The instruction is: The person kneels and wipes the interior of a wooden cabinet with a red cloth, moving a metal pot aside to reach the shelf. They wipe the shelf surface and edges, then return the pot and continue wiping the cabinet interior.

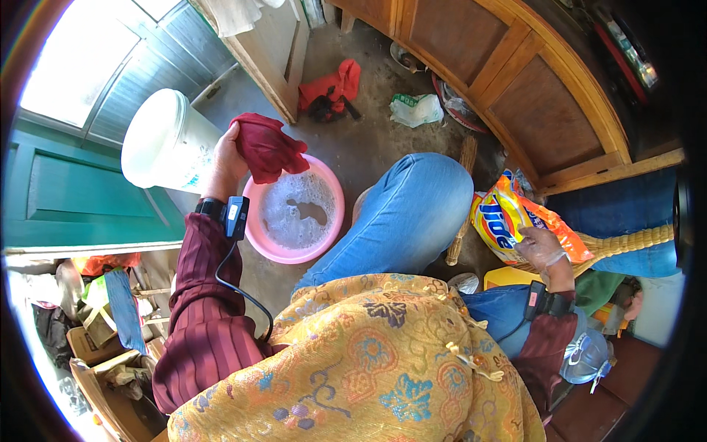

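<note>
My left hand (228, 163) holds a bunched dark red cloth (269, 145) over the far left rim of a pink plastic basin (337, 193). Sudsy water (293, 221) stands in the basin, with a darker gap in the foam. At the right, my right hand (540, 247) grips the edge of an orange and yellow Tide detergent bag (497, 224), with wet suds on its skin. The bag is upright and tilted, and its top looks crumpled; its mouth cannot be made out.
A white plastic bucket (165, 141) is beyond my left wrist. Red fabric (345, 80) and a plastic bag (417, 109) lie on the floor. A wooden cabinet (547, 105) curves along the far right, a straw broom (635, 240) near it. Cardboard boxes (91, 387) stand at lower left.
</note>
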`<action>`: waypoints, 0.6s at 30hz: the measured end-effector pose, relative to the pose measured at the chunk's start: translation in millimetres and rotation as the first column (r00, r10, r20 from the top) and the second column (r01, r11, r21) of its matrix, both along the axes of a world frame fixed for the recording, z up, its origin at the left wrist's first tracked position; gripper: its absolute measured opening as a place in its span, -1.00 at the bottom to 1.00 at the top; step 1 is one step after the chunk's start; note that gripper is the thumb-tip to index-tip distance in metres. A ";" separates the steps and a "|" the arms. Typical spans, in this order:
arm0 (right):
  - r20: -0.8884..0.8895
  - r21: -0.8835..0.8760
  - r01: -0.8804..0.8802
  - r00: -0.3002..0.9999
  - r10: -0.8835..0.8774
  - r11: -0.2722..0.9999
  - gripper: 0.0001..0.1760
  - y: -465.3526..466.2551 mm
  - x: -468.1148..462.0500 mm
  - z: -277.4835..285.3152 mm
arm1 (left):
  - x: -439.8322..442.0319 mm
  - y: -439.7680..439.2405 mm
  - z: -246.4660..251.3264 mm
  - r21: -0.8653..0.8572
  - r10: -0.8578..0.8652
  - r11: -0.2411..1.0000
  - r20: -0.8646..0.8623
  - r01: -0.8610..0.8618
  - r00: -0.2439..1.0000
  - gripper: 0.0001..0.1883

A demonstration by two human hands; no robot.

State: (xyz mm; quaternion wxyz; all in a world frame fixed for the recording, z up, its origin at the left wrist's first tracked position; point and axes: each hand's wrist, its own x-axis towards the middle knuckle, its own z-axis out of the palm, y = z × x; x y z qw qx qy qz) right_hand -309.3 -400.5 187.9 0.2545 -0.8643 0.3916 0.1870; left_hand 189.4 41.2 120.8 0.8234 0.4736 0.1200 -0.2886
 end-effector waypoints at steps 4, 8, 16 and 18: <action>-0.024 0.009 0.052 0.998 -0.052 0.999 -0.45 -0.5 8.0 -3.7 | 3.6 -11.5 18.7 -0.070 -0.037 0.997 0.005 0.038 0.999 -0.46; 0.035 0.086 0.144 0.989 -0.147 0.986 -0.45 -11.2 12.1 -8.7 | 13.2 -29.4 39.9 -0.123 -0.209 0.963 0.227 0.241 0.951 -0.56; 0.110 0.094 0.151 0.981 -0.161 0.984 -0.51 -15.4 13.8 -15.9 | -9.1 -74.2 76.5 -0.159 -0.261 0.934 0.313 0.321 0.913 -0.68; 0.192 0.019 0.134 0.972 -0.135 0.991 -0.53 -11.8 26.0 -2.1 | -13.4 -98.7 93.8 -0.248 -0.321 0.873 0.352 0.419 0.879 -0.65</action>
